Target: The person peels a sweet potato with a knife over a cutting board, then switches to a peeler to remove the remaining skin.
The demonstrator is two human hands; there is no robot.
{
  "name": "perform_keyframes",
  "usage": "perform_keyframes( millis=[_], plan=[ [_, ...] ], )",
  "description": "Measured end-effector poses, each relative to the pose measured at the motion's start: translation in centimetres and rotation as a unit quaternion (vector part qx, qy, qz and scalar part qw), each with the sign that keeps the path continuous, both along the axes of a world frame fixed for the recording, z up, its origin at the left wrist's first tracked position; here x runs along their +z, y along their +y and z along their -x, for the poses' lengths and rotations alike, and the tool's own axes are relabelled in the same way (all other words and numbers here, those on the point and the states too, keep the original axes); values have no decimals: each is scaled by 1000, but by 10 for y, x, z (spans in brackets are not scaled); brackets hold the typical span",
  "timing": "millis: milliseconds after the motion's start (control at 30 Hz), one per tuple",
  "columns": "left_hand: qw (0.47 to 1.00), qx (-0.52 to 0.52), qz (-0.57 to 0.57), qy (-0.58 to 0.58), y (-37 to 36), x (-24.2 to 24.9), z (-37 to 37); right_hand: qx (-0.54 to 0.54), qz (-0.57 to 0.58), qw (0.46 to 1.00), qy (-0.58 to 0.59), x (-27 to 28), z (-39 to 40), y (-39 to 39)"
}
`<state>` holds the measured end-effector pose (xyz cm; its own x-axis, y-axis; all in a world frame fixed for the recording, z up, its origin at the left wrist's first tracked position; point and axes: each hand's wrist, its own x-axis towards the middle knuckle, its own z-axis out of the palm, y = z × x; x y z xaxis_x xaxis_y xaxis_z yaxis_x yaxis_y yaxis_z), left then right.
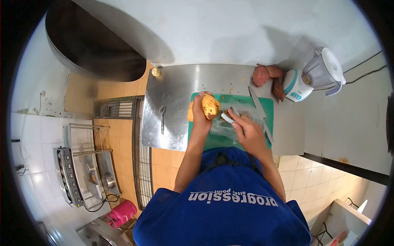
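My left hand (200,117) holds a partly peeled sweet potato (210,106), orange flesh with brown patches, above the left end of a green cutting board (269,104). Just right of it, my right hand (248,131) grips a white-handled peeler (228,118) whose tip points at the potato. Under my right hand lies a clear plastic bag (221,130) with peel scraps on the board. A large knife (258,108) lies diagonally on the board's right side.
The board rests on a steel counter (172,94) with a spoon (162,119) to the left. Unpeeled sweet potatoes (266,76) and a white blender (314,80) stand at the back right. Below left on the floor are a stove (86,172) and a pink gas cylinder (122,213).
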<state>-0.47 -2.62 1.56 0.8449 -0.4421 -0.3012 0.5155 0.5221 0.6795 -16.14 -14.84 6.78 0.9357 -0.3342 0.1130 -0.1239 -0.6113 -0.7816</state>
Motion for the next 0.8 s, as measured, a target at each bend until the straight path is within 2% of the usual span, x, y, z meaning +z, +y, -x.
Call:
perform_keyframes(
  millis=[100,200,300,367,500,633,700,800],
  plan=[
    [998,-35,-40,-38,-9,-3,11,19,25,1000,2,24,-7,-2],
    [999,-20,-29,-40,-14,-2,15,28,61,998,10,17,-10,0],
    [999,-17,-41,-31,-10,-6,11,23,58,998,1,6,-6,6],
    [998,39,-42,-26,-13,-9,9,28,55,998,6,-3,0,9],
    [996,54,-52,-44,-12,-7,13,29,63,998,12,-1,1,9],
    [998,34,-45,-40,-12,-12,9,29,56,998,3,5,0,7],
    [998,22,-45,-38,-11,-10,11,6,16,1000,4,16,-3,4],
    [997,15,-51,-51,-15,-6,15,19,38,999,-11,15,-9,0]
  ],
)
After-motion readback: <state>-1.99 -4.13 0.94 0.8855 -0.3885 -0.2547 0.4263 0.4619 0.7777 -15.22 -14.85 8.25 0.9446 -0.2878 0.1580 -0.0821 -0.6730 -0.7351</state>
